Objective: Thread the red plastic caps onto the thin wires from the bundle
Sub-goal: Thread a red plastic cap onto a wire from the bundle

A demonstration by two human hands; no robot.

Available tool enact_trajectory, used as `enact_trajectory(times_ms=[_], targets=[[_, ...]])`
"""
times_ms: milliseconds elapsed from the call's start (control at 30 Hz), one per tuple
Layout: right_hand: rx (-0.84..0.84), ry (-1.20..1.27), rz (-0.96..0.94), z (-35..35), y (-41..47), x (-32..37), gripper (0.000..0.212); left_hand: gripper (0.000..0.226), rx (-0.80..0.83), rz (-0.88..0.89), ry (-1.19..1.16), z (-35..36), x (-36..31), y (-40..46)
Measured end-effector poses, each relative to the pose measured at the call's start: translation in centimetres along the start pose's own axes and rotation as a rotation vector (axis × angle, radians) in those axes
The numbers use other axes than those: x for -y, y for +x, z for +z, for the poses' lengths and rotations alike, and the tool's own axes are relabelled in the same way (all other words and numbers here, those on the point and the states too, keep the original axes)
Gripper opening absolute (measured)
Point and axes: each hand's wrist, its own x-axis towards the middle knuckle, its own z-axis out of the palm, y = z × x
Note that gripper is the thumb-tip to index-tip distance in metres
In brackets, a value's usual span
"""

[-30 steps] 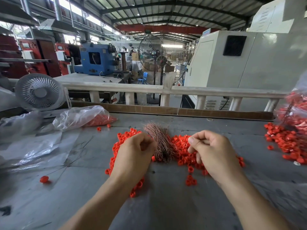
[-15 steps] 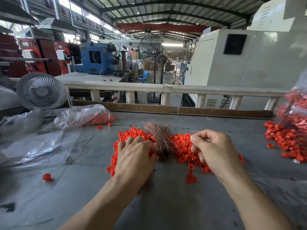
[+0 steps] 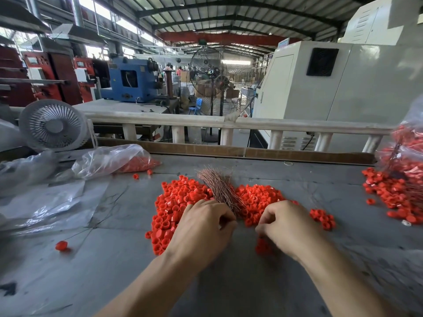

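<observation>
A bundle of thin copper-coloured wires [image 3: 218, 188] lies on the grey table [image 3: 119, 277], fanning away from me. Heaps of red plastic caps [image 3: 177, 200] lie on both sides of it. My left hand [image 3: 202, 229] sits at the near end of the bundle, thumb and fingers curled in and pinching at the wire ends. My right hand [image 3: 287, 225] rests just right of it, fingers curled down among the caps, their tips hidden. A few blurred caps [image 3: 263, 245] lie under that hand.
A clear bag holding caps [image 3: 109, 160] and loose plastic sheets [image 3: 45, 204] lie at the left, behind them a small white fan [image 3: 53, 125]. One capped wire [image 3: 61, 245] lies near left. More caps [image 3: 393, 193] and a bag are at the right edge. A white rail [image 3: 229, 122] runs behind the table.
Both hands have come down and toward me and closer together. The left went from lying flat on the caps to curling at the bundle's near end. The right dropped from mid-air onto the caps.
</observation>
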Motion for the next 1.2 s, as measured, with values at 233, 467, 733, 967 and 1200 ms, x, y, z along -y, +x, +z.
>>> enact_trajectory(times_ms=[233, 467, 733, 967, 1200], targets=[[-0.05, -0.19, -0.034, 0.1, -0.5, 0.7, 0.018, 0.004, -0.05, -0.003, -0.052, -0.4, -0.1, 0.0], [-0.091, 0.177, -0.021, -0.5, -0.3, 0.9, 0.017, 0.008, -0.059, -0.011, -0.196, -0.4, -0.4, 0.0], [0.021, 0.86, -0.107, -0.5, -1.3, 2.8, 0.015, 0.026, -0.112, -0.048, -0.517, -0.2, -1.0, -0.1], [0.032, 0.883, -0.165, -0.1, -1.5, 2.8, 0.015, 0.022, -0.123, -0.072, -0.557, -0.8, -1.4, -0.1], [-0.038, 0.898, -0.217, -0.2, -1.0, 2.6, 0.012, 0.021, -0.152, -0.184, -0.885, -1.3, -1.3, 0.4]])
